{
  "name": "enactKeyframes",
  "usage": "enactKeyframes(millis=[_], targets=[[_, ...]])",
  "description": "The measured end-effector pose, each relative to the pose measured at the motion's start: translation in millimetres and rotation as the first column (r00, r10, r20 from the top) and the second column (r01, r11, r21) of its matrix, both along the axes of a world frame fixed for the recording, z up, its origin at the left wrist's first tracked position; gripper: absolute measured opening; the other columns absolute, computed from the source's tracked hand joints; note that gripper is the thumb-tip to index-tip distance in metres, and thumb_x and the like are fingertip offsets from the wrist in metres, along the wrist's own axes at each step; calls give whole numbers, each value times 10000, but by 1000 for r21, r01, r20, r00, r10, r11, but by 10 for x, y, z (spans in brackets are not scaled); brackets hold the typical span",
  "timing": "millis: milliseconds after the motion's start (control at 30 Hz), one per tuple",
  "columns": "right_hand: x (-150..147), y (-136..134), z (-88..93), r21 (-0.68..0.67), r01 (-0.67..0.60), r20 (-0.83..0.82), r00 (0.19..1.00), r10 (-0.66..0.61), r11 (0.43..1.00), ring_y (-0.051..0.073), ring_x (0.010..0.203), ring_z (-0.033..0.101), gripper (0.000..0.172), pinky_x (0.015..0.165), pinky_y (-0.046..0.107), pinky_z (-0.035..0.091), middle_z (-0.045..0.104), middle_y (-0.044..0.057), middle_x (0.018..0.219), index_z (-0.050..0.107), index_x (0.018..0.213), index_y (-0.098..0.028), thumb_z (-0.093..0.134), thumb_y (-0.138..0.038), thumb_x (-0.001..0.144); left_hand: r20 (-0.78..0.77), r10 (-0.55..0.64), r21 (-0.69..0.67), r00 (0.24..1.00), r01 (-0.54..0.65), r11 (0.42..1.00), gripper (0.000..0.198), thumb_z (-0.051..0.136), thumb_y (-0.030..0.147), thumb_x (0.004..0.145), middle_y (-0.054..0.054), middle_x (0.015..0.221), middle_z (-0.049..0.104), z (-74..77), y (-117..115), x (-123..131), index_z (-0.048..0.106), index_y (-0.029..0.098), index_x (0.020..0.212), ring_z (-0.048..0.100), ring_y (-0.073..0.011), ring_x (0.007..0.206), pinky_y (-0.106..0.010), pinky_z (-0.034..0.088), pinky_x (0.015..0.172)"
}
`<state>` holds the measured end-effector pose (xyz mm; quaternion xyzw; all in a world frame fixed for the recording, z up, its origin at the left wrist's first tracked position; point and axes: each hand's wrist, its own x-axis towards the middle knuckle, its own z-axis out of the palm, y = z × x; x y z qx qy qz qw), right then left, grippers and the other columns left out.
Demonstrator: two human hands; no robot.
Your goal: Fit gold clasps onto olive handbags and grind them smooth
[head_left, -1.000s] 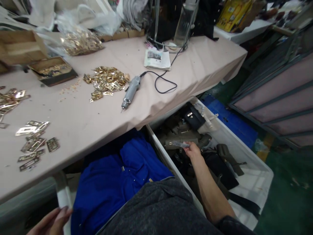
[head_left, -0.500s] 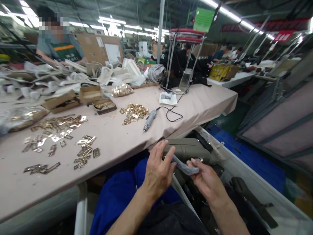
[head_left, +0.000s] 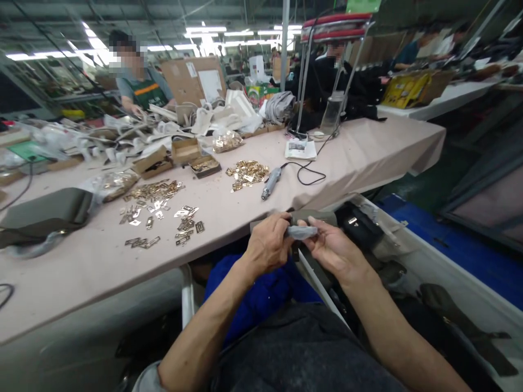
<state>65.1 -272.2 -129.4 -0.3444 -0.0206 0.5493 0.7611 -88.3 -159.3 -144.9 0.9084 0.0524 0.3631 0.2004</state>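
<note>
An olive-grey bag [head_left: 316, 216] is in front of me at the table edge, mostly hidden behind my hands. Its handle [head_left: 301, 232] is wrapped in cloudy clear plastic and spans the gap between them. My left hand [head_left: 267, 242] is closed at the handle's left end, fingers curled over the bag. With thumb and fingers, my right hand [head_left: 333, 246] pinches the handle's right end. A similar bag [head_left: 49, 212] with a wrapped handle lies on the table at far left.
Gold metal plates [head_left: 188, 223] lie in piles on the pink-covered table [head_left: 229, 228], near a grey electric screwdriver [head_left: 271, 184] with a cord. A white bin [head_left: 461, 272] with more bags stands at my right. A co-worker [head_left: 143, 81] is across the table; a red-topped stool [head_left: 339, 24] stands on it.
My view has swung left, bringing the far-left bag into sight. Both hands have come closer together, and my left fingers, spread before, have closed at the bag and handle.
</note>
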Motion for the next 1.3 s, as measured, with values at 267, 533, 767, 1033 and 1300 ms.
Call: enactKeyframes(millis=[267, 533, 767, 1033, 1300], targets=[[-16, -201, 263, 16, 27, 456, 890, -32, 999, 184, 544, 698, 297, 527, 292, 604, 752, 93, 739, 718, 981, -107, 711, -388, 887, -187, 328, -351, 926, -375, 858, 251, 462, 322, 1046, -56, 859, 718, 224, 399, -197, 630, 203, 902, 666, -259, 832, -325, 478, 781], [29, -171, -254, -21, 245, 975, 219, -34, 969, 307, 1194, 677, 747, 984, 456, 582, 685, 160, 1321, 589, 1391, -196, 842, -529, 772, -460, 156, -619, 874, -441, 650, 410, 440, 304, 1001, -60, 652, 678, 278, 450, -509, 663, 144, 696, 584, -202, 573, -277, 402, 548], [-153, 33, -446, -229, -40, 968, 93, 232, 973, 293, 995, 734, 662, 875, 439, 599, 752, 106, 1132, 552, 1448, -229, 680, -589, 907, -626, 129, -503, 769, -525, 687, 459, 468, 363, 991, -79, 624, 670, 443, 492, -878, 693, 141, 658, 618, -219, 580, -280, 412, 532], [-549, 207, -340, 8, -119, 983, -180, -30, 993, 253, 901, 666, 448, 852, 411, 560, 717, 115, 1008, 680, 1303, -168, 668, -444, 950, -648, 302, -344, 700, -622, 703, 366, 426, 262, 1005, -107, 738, 703, -146, 608, -893, 666, 166, 747, 672, -280, 773, -314, 498, 718], [-861, 270, -424, -173, -453, 966, 97, 241, 875, 160, 679, 618, 306, 610, 276, 481, 683, 22, 809, 746, 1195, -195, 723, -241, 893, -696, 290, -317, 657, -644, 697, 386, 419, 251, 1030, -102, 722, 688, -264, 696, -816, 705, 136, 797, 662, -274, 745, -298, 483, 681]])
